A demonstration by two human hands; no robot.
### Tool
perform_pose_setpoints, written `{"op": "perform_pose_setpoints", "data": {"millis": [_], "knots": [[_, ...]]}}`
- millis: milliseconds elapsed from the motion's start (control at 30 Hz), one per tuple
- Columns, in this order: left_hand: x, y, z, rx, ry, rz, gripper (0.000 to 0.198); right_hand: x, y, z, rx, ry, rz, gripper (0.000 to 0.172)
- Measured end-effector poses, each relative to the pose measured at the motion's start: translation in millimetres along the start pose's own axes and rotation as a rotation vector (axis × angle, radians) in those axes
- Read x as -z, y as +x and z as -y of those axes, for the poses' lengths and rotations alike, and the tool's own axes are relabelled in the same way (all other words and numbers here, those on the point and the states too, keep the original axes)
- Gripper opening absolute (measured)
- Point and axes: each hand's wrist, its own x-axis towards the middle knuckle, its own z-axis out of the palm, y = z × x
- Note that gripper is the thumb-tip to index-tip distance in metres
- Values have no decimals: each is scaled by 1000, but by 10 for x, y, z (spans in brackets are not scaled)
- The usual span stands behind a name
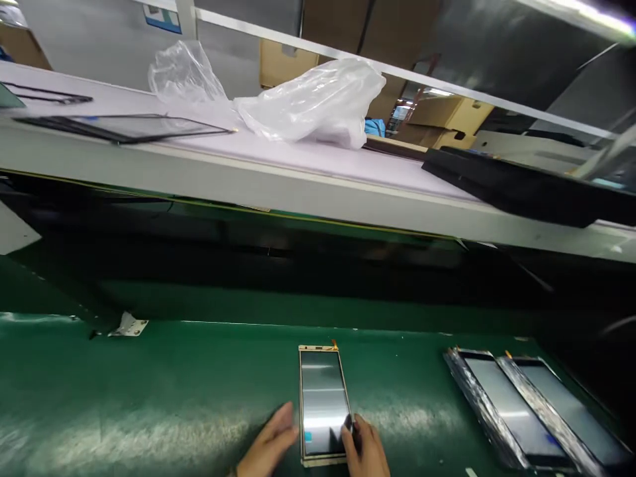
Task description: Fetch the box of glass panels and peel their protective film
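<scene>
A flat, rectangular display panel [324, 397] with a pale frame lies on the green work surface in front of me. A small orange flex tab sticks up at its far right corner, and a blue-green sticker sits near its lower left corner. My right hand [366, 447] grips the lower right edge, thumb over the screen and fingers along the side. Just off the panel's left edge is my left hand [271, 440], slightly blurred, its thumb and fingers apart and holding nothing.
Two stacks of similar panels [517, 404] stand at the right of the green surface [199, 384]. Above runs a white shelf [318, 159] bearing clear plastic bags [318, 99], thin black frames [124, 129] and a black sheet [521, 189]. A metal bracket [130, 324] sits at left.
</scene>
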Motion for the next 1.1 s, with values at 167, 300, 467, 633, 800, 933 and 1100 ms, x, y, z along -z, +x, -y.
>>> {"op": "perform_pose_setpoints", "data": {"millis": [167,300,467,633,800,933,1100], "knots": [[-126,27,-212,148,-294,154,48,-131,153,264,-158,-150,-136,36],[-83,122,-190,108,-257,119,26,-153,168,392,-242,18,-286,22],[11,214,-116,48,-133,148,20,-196,98,516,-202,307,-472,27],[52,250,-145,-5,-147,136,30,-149,-37,744,-139,554,-467,46],[47,40,-261,-78,-214,304,45,-286,-436,1015,-84,774,-360,60],[152,-288,-346,-77,-147,516,58,-188,-710,1112,-97,944,-165,62],[332,-676,-397,-26,79,591,59,361,-618,1205,-189,1054,207,59]]}}
